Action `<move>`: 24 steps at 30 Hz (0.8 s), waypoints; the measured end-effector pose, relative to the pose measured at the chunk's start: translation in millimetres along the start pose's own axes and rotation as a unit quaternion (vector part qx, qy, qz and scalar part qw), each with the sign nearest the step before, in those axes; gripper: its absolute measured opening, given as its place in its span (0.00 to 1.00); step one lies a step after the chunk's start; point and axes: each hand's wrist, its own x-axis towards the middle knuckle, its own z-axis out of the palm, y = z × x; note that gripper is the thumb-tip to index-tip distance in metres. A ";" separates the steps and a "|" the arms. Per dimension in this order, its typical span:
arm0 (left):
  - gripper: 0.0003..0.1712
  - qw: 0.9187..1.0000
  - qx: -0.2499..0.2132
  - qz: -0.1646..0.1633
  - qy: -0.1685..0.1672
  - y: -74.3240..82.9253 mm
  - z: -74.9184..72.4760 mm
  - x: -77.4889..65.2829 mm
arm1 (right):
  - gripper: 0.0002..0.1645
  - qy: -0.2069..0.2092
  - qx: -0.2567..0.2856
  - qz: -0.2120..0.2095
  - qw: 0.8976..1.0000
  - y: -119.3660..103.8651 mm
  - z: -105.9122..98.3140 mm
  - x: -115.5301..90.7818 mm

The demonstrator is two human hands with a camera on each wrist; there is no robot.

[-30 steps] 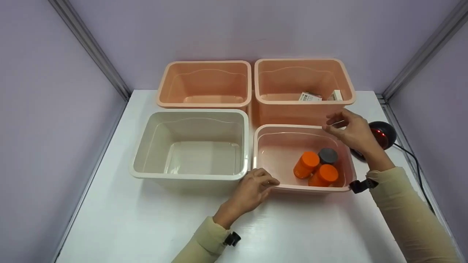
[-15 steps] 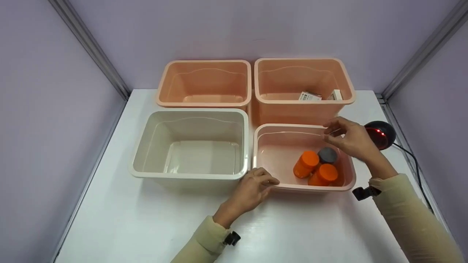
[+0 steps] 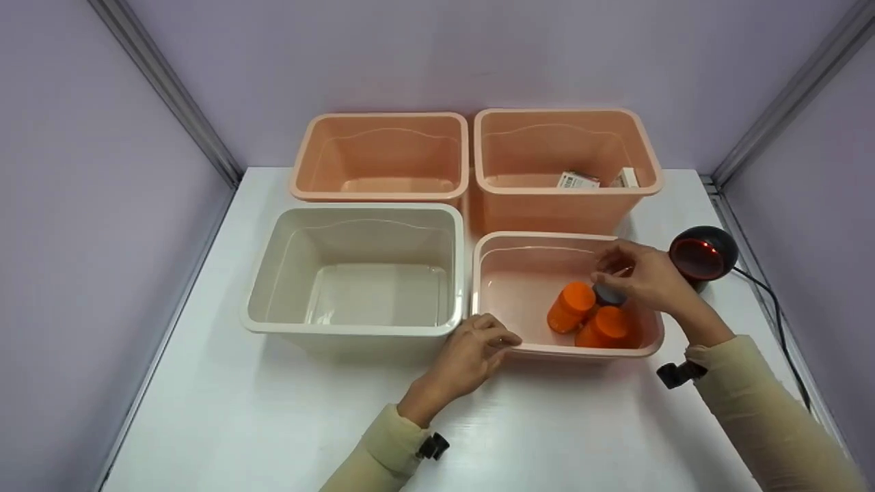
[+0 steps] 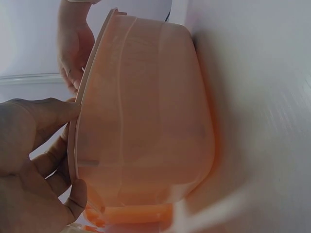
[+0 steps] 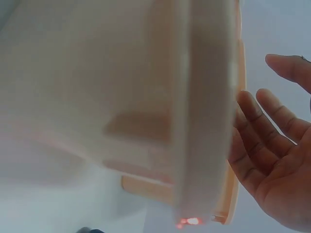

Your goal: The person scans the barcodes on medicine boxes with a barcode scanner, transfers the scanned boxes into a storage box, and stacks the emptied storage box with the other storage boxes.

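Observation:
A low pink bin (image 3: 560,352) stands at the front right, with two orange bottles (image 3: 573,306) and a grey-capped container (image 3: 608,294) grouped in its right half. My left hand (image 3: 472,352) holds its front left corner; in the left wrist view, thumb and fingers (image 4: 53,114) lie on both sides of the rim. Over the bin's back right part hovers my right hand (image 3: 646,277), fingers bent and thumb apart, partly covering the grey cap. The right wrist view shows that hand (image 5: 282,155) with spread fingers and a bare palm.
To the left stands a deep off-white bin (image 3: 355,331). Two peach bins, left (image 3: 383,197) and right (image 3: 567,192), line the back; small white boxes (image 3: 578,180) lie in the right one. A black scanner (image 3: 704,253) with a cable (image 3: 776,307) sits at the right.
My right hand has come down and slightly left, from above the bin's back right rim to over the grey-capped container. The left hand has stayed on the corner.

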 end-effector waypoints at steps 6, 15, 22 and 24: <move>0.10 1.000 0.004 -0.002 0.000 -0.6 0.5 -0.5 | 0.24 -0.023 -0.010 -0.001 1.000 2.7 9.0 1.5; 0.10 1.000 0.006 -0.008 -0.002 -0.7 1.1 -0.1 | 0.21 -0.043 -0.008 -0.023 0.999 2.4 20.9 7.5; 0.10 1.000 -0.003 -0.012 -0.004 0.8 -0.4 0.1 | 0.27 -0.077 -0.025 -0.011 0.997 -0.1 25.6 8.8; 0.10 1.000 -0.002 -0.012 -0.004 1.0 -0.8 0.3 | 0.28 -0.086 -0.033 -0.014 0.996 -1.0 26.1 9.6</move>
